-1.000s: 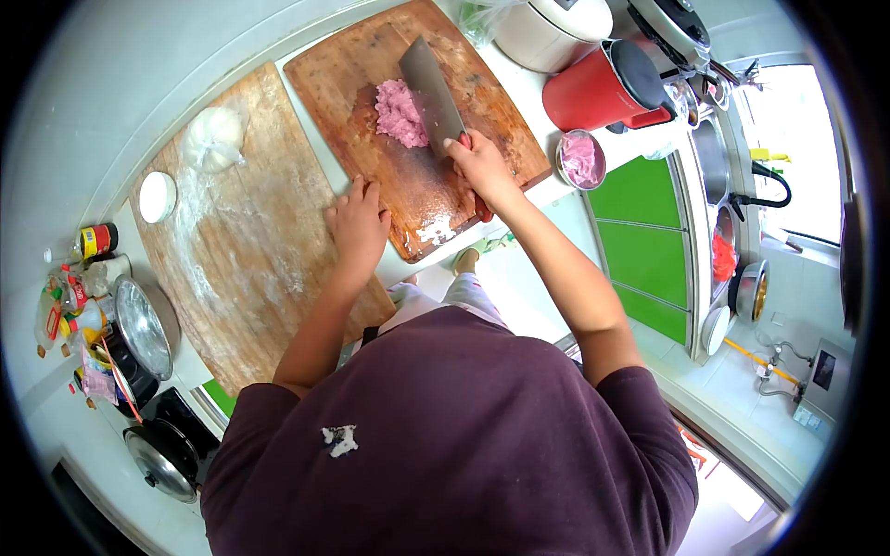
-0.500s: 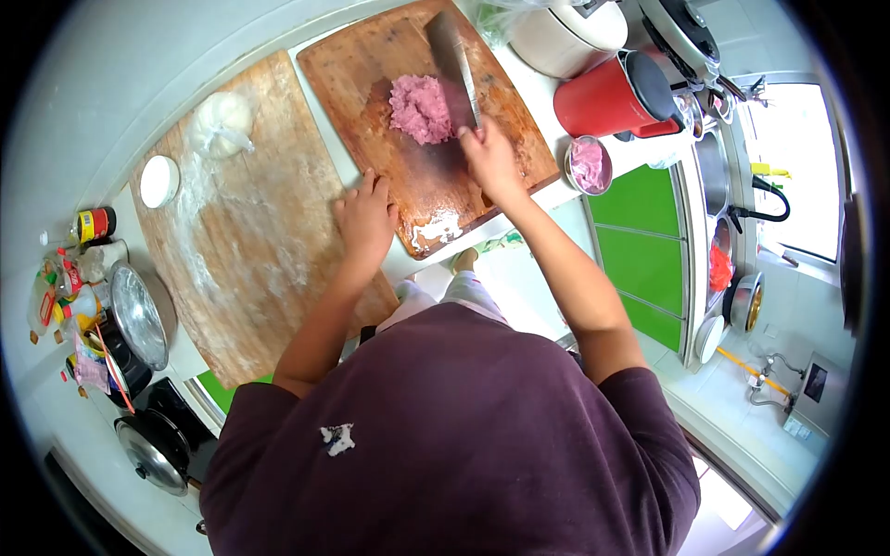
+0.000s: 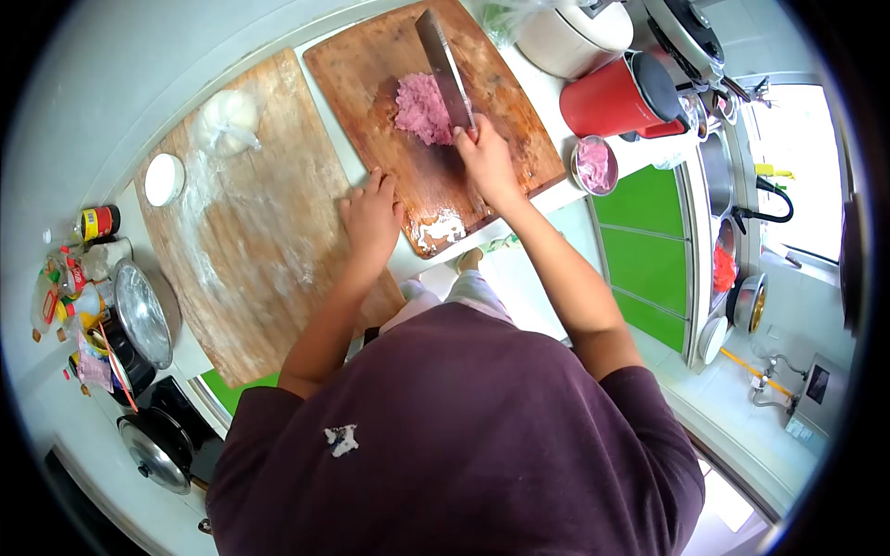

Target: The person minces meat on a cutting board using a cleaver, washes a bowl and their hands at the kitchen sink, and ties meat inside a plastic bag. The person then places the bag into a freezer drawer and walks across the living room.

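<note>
White surface [image 3: 346, 148] in a bright kitchen, window [image 3: 807, 148] off to the right. Dark board [image 3: 371, 69] lies beside a floured board [image 3: 260, 241], narrow white strip between. Mince [image 3: 422, 109] sits in a rough pink heap on the dark board's far half.

Right hand [image 3: 487, 159] is wrapped around the handle of the cleaver [image 3: 447, 72], fingers folded in; blade points away, over the heap's right side. Cannot tell whether its edge meets the wood. Left hand [image 3: 373, 218] has fingers loosely spread at the dark board's left edge, apart from the blade. Sensible place, I judge: can steady the wood, out of the swing.

On chopping: short, level strokes in even rows look best, strays folded back to the middle with the flat. Near corner shines, probably wet; worth checking for slip. Bowl [image 3: 613, 172] stands just beside the right corner; a wide swing could catch it.
</note>
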Motion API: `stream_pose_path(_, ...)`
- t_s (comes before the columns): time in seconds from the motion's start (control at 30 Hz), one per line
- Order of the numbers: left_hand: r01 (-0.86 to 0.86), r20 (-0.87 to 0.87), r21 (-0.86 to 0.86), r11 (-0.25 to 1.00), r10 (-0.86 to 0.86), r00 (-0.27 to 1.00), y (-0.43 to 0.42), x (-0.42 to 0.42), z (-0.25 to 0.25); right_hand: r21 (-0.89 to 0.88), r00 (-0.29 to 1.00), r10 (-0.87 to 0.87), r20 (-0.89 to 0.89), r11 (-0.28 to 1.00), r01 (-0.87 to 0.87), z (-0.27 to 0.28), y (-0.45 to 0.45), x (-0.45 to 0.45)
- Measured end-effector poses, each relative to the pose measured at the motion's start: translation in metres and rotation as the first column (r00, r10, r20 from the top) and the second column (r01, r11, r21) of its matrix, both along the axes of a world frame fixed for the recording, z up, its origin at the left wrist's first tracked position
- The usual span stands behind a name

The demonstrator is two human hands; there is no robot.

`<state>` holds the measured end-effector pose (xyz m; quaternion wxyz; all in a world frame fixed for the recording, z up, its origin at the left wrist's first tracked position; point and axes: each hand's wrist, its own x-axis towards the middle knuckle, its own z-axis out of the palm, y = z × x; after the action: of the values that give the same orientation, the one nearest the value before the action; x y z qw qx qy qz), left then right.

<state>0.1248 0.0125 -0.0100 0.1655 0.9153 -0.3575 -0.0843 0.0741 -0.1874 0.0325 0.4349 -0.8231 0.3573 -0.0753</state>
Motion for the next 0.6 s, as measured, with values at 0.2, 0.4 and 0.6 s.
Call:
stream_pose_path(0.2,-0.016,-0.018,-0.002,1.0,0.016,1.0,-0.002,0.002,-0.002,-0.07,0.999,-0.009,0.045,0.998,0.012,0.023,0.008,-0.001)
stream_pose_path(0.4,0.001,-0.035,-0.003,1.0,-0.001,0.999,-0.001,0.002,0.001,-0.146,0.973,0.169,-0.154,0.971,-0.192,0.003,-0.002,-0.007)
stream_pose_path(0.6,-0.008,-0.043,-0.037,0.999,0.006,0.999,0.001,0.002,-0.005,-0.379,0.895,0.368,-0.253,0.813,-0.442,0.004,0.042,-0.054)
